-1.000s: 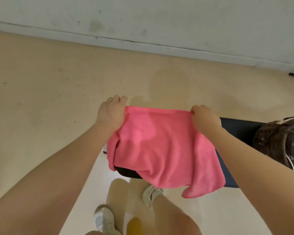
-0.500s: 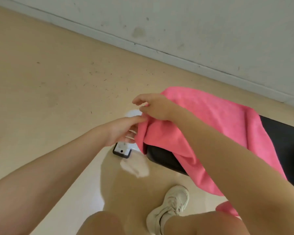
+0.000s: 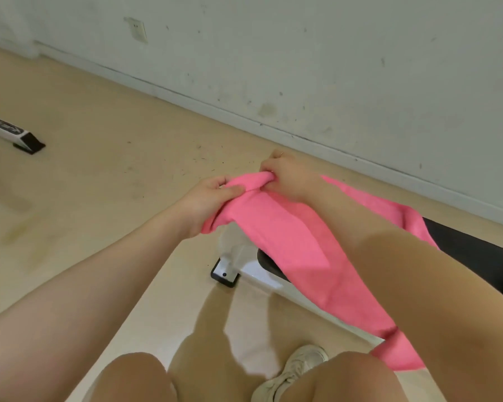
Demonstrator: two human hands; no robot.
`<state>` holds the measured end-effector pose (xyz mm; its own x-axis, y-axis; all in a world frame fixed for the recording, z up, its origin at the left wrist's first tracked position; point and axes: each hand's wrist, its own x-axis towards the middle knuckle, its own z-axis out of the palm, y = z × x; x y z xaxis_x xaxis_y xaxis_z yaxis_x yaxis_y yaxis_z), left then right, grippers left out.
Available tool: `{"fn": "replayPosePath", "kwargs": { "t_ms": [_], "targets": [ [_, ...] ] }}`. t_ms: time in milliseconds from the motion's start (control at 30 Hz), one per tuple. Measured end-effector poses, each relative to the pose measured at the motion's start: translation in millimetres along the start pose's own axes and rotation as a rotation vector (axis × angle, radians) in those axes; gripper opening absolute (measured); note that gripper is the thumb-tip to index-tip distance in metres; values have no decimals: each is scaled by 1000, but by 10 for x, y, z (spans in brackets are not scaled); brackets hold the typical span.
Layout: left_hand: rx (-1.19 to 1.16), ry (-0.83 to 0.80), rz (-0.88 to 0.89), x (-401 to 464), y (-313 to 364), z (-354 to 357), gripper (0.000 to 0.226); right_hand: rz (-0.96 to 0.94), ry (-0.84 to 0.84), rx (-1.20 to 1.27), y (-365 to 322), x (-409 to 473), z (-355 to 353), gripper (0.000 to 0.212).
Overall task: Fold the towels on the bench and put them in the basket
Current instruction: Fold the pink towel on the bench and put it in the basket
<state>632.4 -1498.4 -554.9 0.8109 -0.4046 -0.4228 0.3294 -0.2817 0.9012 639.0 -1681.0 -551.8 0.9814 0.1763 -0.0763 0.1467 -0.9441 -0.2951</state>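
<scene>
From the head view, both hands were on the pink towel (image 3: 296, 245), and what a bunched-up end it was. The left hand (image 3: 208, 203) had its grip closed around the near end of the cloth, thumb laid over the top of the fold and the other fingers tucked under it, so the fabric wrapped over the palm. Just beyond it, almost touching, the right hand (image 3: 288, 175) pinched the same rolled edge, fingers curled tight into the cloth with the knuckles up. Both grips were fully closed on the towel, nothing loose about either.

From those two grips the towel ran back and to the right, draped over the end of the black bench (image 3: 476, 256), with its far part spread on the padded top and its lower corner hanging off the near side, below the right forearm. The gripped end was held up clear of the bench, out past its end and over the white frame foot (image 3: 233, 265) with its black end cap resting on the floor.

Below the grips, the person's bare knees and one pale sneaker (image 3: 296, 369) showed at the bottom edge, on the tan floor (image 3: 105, 181). Far out to the left of the left grip lay another white bar with a black tip (image 3: 15, 134). Beyond the right grip ran the scuffed grey wall (image 3: 331, 53) with a socket plate (image 3: 138, 30) on it.
</scene>
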Motion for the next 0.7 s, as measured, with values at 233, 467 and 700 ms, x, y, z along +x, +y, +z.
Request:
{"fn": "replayPosePath", "kwargs": {
  "t_ms": [233,467,700],
  "targets": [
    [617,273,76,90,-40,-320,26,53,234,2,-196,144,-76,30],
    [920,222,63,128,-413,-16,65,186,-66,-30,-9,-532,240,59],
    [853,-210,554,-129,-334,1245,43,654,124,-155,474,-1904,243,64]
  ]
}}
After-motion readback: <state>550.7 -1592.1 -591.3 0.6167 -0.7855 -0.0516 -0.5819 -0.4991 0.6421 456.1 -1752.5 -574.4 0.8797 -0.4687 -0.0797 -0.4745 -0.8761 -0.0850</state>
